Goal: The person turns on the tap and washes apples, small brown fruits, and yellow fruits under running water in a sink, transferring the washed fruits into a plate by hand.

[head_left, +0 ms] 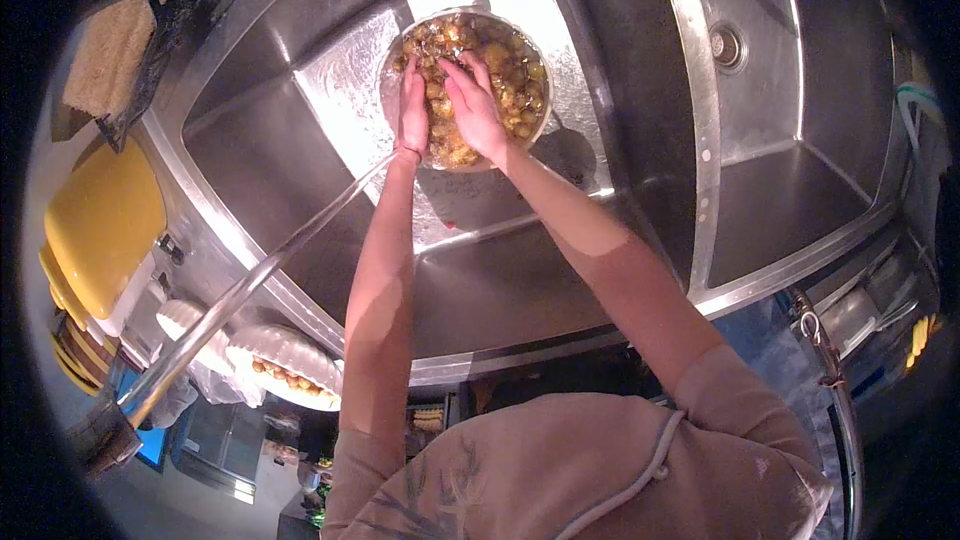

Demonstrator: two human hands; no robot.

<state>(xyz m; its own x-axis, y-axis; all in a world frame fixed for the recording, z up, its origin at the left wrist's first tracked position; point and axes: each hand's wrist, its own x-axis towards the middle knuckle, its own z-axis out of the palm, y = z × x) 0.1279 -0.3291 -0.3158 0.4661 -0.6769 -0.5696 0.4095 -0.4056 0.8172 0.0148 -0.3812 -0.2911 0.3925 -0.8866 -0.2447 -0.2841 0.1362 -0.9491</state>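
The bowl (548,105) sits in the sink (640,160), holding small round lumps (520,85) in water; it is probably heavy, best gripped at opposite sides of its rim; the lumps look firm, slippery, easiest cupped from below; inside the bowl, the left hand (413,115) is open, fingers together; the right hand (477,115) is open, fingers slightly spread.

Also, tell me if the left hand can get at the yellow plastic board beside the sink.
Probably: the left hand could lift from the round bowl and pass over the metal sink's rim to the yellow plastic board, though its forearm may cross the clear water stream.
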